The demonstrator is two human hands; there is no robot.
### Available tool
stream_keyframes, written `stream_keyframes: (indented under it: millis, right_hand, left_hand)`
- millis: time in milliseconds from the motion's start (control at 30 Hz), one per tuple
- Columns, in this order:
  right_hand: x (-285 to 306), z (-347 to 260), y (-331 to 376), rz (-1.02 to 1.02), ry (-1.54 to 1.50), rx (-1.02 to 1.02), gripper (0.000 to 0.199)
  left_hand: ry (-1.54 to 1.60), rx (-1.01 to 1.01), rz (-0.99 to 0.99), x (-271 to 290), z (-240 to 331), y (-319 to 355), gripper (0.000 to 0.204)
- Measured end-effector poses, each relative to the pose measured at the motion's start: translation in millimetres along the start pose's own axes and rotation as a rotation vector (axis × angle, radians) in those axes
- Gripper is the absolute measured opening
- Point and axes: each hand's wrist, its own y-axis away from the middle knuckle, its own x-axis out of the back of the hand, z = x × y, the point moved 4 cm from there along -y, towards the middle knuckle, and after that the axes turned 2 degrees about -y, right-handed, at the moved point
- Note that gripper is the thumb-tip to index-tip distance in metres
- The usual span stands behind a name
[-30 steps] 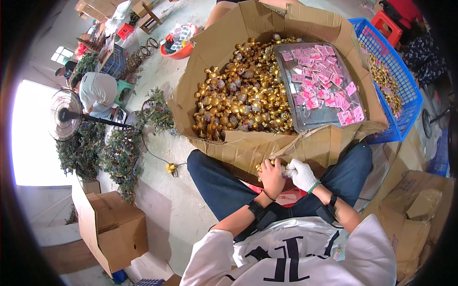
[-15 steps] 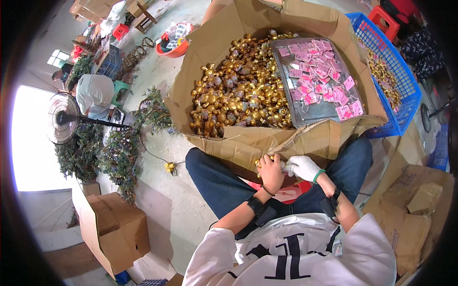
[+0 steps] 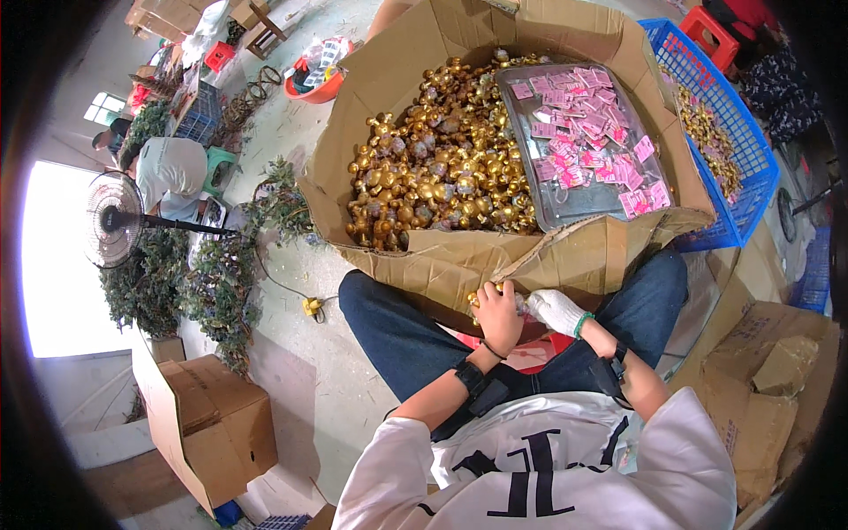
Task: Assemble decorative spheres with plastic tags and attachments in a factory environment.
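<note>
Holding a small gold ornament (image 3: 477,300) — bare left hand (image 3: 500,316) and gloved right hand (image 3: 555,310) both pinch it, just near of the box (image 3: 459,265) rim. Box is full of gold ornaments (image 3: 437,172); a metal tray (image 3: 565,208) of pink tags (image 3: 587,132) sits on its right. Blue crate (image 3: 751,185) far right, open floor (image 3: 300,380) left.

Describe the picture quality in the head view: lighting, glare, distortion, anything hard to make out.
Head view: even daylight; the bright opening at left is blown out white behind the fan; fisheye bends the cardboard box edges, black vignette at the rim; the small gold piece between left hand and gloved right hand is too small to resolve.
</note>
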Motion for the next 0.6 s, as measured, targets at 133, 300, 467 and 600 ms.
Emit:
stream_keyframes:
  millis: [133,300,467,600]
  right_hand:
    - [-12,23,1,-0.134,-0.715,-0.41,0.034]
    - [-12,14,0,-0.128,-0.799,-0.472,0.034]
    - [-7,21,-6,-0.046,-0.18,-0.195,0.023]
    - [-6,17,-7,0.055,0.034,-0.04,0.02]
  left_hand:
    - [0.012,0.034,0.0,-2,-1,0,0.051]
    - [0.02,0.04,-0.02,-1,-1,-1,0.05]
    - [-0.002,0.034,-0.05,-2,2,-3,0.05]
    - [-0.011,0.032,-0.049,-4,1,-4,0.049]
